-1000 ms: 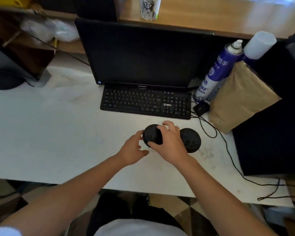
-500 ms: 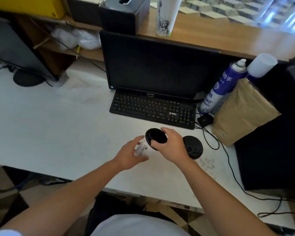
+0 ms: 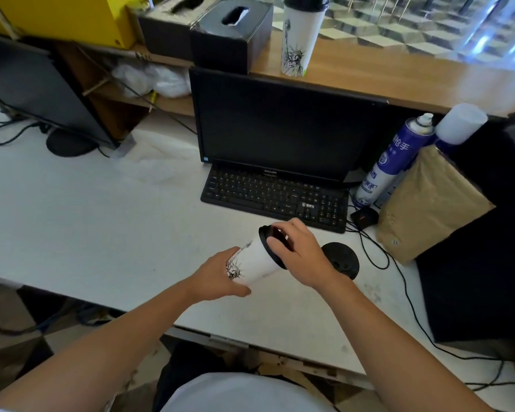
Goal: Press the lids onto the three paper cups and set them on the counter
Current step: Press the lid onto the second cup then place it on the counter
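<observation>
A white paper cup with a black drawing and a black lid is tilted above the white desk. My left hand holds its lower end. My right hand grips the lid at its upper end. A second cup with a black lid stands on the desk just right of my right hand. A third lidded cup stands upright on the wooden counter behind the monitor.
A black monitor and keyboard stand behind my hands. A spray can, a brown paper bag and cables lie to the right. Tissue boxes sit on the counter. The white desk stretches left.
The cup between my hands has risen off the desk and tipped, so its white side now shows. The view has lifted, bringing the counter and the cup on it into sight.
</observation>
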`<control>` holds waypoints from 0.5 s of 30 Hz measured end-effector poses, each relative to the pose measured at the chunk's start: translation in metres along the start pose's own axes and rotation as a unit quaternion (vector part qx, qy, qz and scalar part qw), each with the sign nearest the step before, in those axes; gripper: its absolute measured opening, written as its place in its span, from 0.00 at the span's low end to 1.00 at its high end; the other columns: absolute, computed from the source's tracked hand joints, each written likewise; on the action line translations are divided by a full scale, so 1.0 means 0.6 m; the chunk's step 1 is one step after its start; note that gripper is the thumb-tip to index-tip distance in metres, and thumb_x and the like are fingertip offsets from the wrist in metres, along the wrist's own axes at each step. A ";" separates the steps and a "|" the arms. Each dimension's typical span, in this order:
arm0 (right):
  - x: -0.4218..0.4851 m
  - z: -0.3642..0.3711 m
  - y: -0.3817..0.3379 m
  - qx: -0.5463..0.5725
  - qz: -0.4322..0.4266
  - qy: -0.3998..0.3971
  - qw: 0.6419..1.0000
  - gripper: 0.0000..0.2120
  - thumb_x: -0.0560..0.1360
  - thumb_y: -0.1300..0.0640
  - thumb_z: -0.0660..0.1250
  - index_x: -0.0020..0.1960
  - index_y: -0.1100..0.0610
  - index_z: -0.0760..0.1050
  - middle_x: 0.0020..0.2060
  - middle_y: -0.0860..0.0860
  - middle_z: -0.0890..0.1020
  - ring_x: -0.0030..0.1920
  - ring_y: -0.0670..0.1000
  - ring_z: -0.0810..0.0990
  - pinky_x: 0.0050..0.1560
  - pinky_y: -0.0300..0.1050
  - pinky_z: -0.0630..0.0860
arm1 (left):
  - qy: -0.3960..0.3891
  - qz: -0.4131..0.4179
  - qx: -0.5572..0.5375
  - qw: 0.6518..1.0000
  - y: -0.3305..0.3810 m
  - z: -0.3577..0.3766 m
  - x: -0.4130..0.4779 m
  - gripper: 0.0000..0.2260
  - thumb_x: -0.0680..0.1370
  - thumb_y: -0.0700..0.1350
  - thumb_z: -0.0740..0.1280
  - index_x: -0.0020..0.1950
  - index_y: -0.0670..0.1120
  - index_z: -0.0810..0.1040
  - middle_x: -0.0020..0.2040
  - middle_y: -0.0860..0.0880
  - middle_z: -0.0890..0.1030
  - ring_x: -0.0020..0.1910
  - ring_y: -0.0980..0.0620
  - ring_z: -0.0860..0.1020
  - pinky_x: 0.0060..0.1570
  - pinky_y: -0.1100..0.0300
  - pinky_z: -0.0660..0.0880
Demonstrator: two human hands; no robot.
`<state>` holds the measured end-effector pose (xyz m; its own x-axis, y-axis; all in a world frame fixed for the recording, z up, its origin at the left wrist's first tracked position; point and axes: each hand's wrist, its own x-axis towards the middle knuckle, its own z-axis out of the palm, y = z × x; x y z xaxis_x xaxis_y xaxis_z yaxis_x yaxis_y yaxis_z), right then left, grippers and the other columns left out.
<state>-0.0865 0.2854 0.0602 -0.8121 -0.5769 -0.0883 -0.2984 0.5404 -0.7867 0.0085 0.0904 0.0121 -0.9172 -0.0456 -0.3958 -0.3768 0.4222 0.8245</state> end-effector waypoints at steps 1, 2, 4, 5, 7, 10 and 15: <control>-0.003 -0.003 -0.002 -0.021 -0.038 -0.004 0.999 0.20 0.79 0.44 0.64 0.66 0.53 0.74 0.55 0.46 0.71 0.52 0.45 0.74 0.54 0.40 0.73 | -0.005 0.005 -0.017 1.000 0.000 -0.002 -0.002 0.28 0.63 0.39 0.81 0.60 0.50 0.77 0.53 0.48 0.83 0.52 0.46 0.82 0.50 0.45 0.82; -0.005 -0.005 -0.005 -0.038 -0.072 -0.003 0.997 0.22 0.77 0.42 0.64 0.66 0.53 0.74 0.55 0.46 0.71 0.53 0.44 0.73 0.53 0.37 0.73 | -0.005 0.009 -0.031 0.999 0.001 -0.004 -0.004 0.28 0.63 0.37 0.80 0.60 0.49 0.78 0.53 0.47 0.84 0.52 0.44 0.82 0.50 0.45 0.82; -0.008 -0.008 -0.015 -0.051 -0.123 0.004 0.991 0.27 0.73 0.41 0.65 0.66 0.54 0.73 0.56 0.46 0.71 0.53 0.44 0.73 0.53 0.34 0.73 | -0.014 0.014 -0.056 0.998 0.004 -0.006 -0.009 0.27 0.65 0.33 0.79 0.61 0.49 0.78 0.54 0.46 0.84 0.53 0.44 0.83 0.50 0.47 0.82; -0.008 -0.009 -0.020 -0.050 -0.140 0.010 0.989 0.28 0.72 0.41 0.66 0.66 0.55 0.73 0.56 0.46 0.71 0.54 0.44 0.73 0.54 0.34 0.74 | -0.024 0.013 -0.067 0.997 0.007 -0.007 -0.010 0.27 0.66 0.32 0.79 0.62 0.49 0.77 0.54 0.45 0.84 0.53 0.44 0.83 0.50 0.47 0.83; -0.008 -0.010 -0.024 -0.049 -0.165 0.024 0.985 0.29 0.70 0.42 0.68 0.65 0.56 0.74 0.56 0.47 0.71 0.54 0.45 0.73 0.53 0.35 0.75 | -0.042 0.019 -0.077 0.996 0.011 -0.010 -0.011 0.28 0.67 0.31 0.78 0.63 0.49 0.77 0.55 0.45 0.84 0.53 0.45 0.83 0.51 0.48 0.83; -0.005 -0.011 -0.026 -0.053 -0.178 0.042 0.982 0.29 0.68 0.41 0.69 0.63 0.57 0.75 0.56 0.48 0.72 0.53 0.45 0.73 0.52 0.36 0.76 | -0.038 0.029 -0.068 0.997 0.017 -0.016 -0.009 0.27 0.66 0.30 0.78 0.61 0.49 0.78 0.54 0.46 0.84 0.52 0.47 0.83 0.50 0.50 0.83; 0.000 -0.011 -0.035 -0.074 -0.183 0.056 0.979 0.31 0.67 0.41 0.69 0.64 0.59 0.74 0.58 0.50 0.73 0.54 0.45 0.73 0.52 0.38 0.79 | 0.030 0.044 -0.026 0.998 0.019 -0.023 -0.003 0.25 0.63 0.36 0.79 0.57 0.50 0.77 0.49 0.49 0.83 0.47 0.51 0.82 0.44 0.52 0.83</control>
<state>-0.0835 0.2779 0.0807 -0.6842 -0.6825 0.2572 -0.6429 0.3979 -0.6545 0.0042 0.0826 0.0279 -0.9523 -0.0652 -0.2981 -0.3000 0.3788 0.8755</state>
